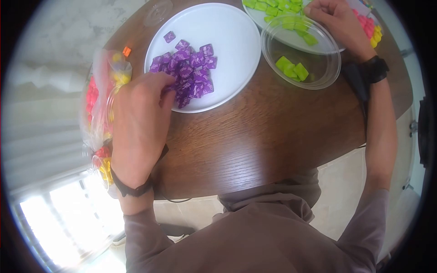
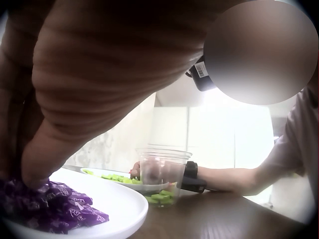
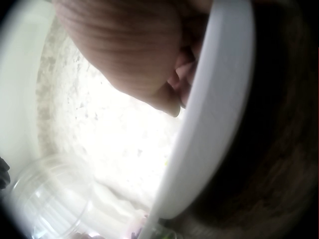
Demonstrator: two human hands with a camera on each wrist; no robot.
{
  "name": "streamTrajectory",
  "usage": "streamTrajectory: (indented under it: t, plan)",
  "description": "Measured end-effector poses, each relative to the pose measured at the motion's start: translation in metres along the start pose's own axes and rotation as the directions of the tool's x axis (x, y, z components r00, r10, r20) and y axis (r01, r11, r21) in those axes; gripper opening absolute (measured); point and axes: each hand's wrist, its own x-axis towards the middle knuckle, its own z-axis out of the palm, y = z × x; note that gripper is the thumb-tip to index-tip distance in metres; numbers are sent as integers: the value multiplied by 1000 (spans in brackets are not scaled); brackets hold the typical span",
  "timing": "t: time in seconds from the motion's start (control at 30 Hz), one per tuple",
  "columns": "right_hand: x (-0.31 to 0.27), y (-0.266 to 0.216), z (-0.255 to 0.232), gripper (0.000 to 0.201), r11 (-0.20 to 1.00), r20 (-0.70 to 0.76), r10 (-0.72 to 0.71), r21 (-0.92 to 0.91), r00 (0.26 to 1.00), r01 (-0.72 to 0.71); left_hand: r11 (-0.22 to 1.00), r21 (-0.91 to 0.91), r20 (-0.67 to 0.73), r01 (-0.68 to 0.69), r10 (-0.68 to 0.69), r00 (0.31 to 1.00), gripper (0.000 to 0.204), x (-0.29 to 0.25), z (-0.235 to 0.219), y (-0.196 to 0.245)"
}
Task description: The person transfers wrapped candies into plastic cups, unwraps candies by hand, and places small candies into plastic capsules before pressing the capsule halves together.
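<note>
Purple wrapped candies (image 1: pixel 198 77) lie heaped on a round white plate (image 1: pixel 236 54). My left hand (image 1: pixel 141 118) reaches over the plate's near left edge, with thumb and fingertips down at the heap. In the left wrist view the thumb tip (image 2: pixel 35 174) meets the purple wrappers. Farther right, my right hand (image 1: pixel 337 20) bends its fingers over a second white plate (image 1: pixel 328 36) bearing green pieces (image 1: pixel 271 9). Its fingertips are partly hidden, and I cannot tell what they hold. A clear plastic cup (image 1: pixel 321 68) with several green pieces (image 1: pixel 291 69) at its bottom stands near that plate.
Left of my left hand sit a plastic bag (image 1: pixel 102 86) of colored pieces and a container of yellow pieces (image 1: pixel 106 170). An orange piece (image 1: pixel 127 51) lies behind. Pink pieces (image 1: pixel 364 22) are at the far right, and a black object (image 1: pixel 356 79) lies by my right forearm.
</note>
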Motion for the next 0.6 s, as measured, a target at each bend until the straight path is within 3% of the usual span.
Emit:
streamTrajectory:
  t: [0.1,0.17,0.27,0.3,0.4,0.6]
  plan:
    - [2,1,3,16,1000,16,-1,28,1000,1,998,61,-76,19,-15,997,12,-4,-14,2]
    - [4,3,3,16,999,20,-34,36,999,34,984,46,-195,169,-158,968,14,-5,-29,8]
    - [-1,-1,6,16,999,13,-3,-37,1000,3,959,108,-318,262,-216,923,17,-10,-45,4]
    - [-1,1,7,16,1000,12,4,-29,1000,-4,934,112,-298,340,-295,908,20,-11,-52,7]
    - [1,5,3,16,998,9,48,33,999,-48,929,135,-325,346,-288,901,20,-13,-56,-2]
    - [0,1,0,16,1000,14,-3,6,1000,3,917,105,-281,384,-343,896,19,-10,-50,9]
